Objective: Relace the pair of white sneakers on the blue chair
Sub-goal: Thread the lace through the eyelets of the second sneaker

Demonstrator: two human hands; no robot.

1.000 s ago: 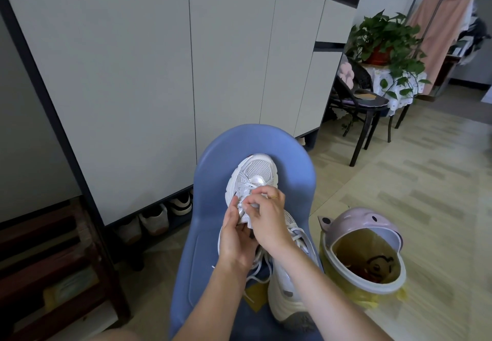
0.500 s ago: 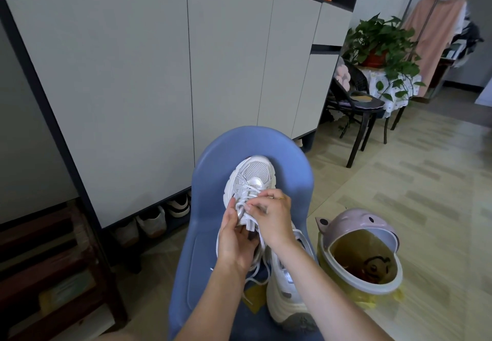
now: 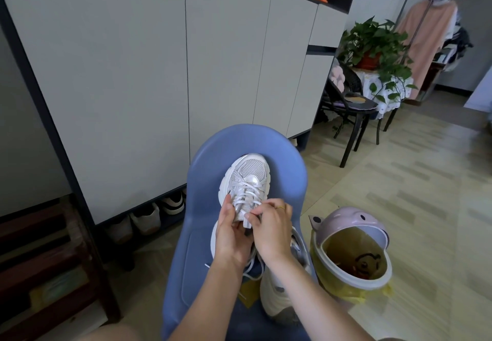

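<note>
Head view looks down past a tall white cabinet (image 3: 149,74) that fills the left and centre of the frame, with pairs of shoes (image 3: 146,218) tucked in the gap beneath its doors. In front of it stands the blue chair (image 3: 202,234), its rounded back rising toward the cabinet. To the right of the chair, on the pale floor, sits a pink bin (image 3: 351,250) lined with a yellow bag, its lid tipped back. Farther off at the right are a black chair (image 3: 351,106) and a potted plant (image 3: 372,48) on a small covered table.

On the blue chair lies the upper sneaker (image 3: 246,178), toe pointing away toward the chair back, its white lace (image 3: 247,194) crossed over the front eyelets. The second sneaker (image 3: 279,295) lies lower on the seat, beside and partly under the right forearm, with loose lace ends trailing near it.

The left hand (image 3: 230,237) cups the upper sneaker from its left side, thumb up against the eyelet row. The right hand (image 3: 273,229), a ring on one finger, has its fingertips (image 3: 253,214) curled in a pinch at the tongue and lace; whether it grips lace or tongue is hard to make out.
</note>
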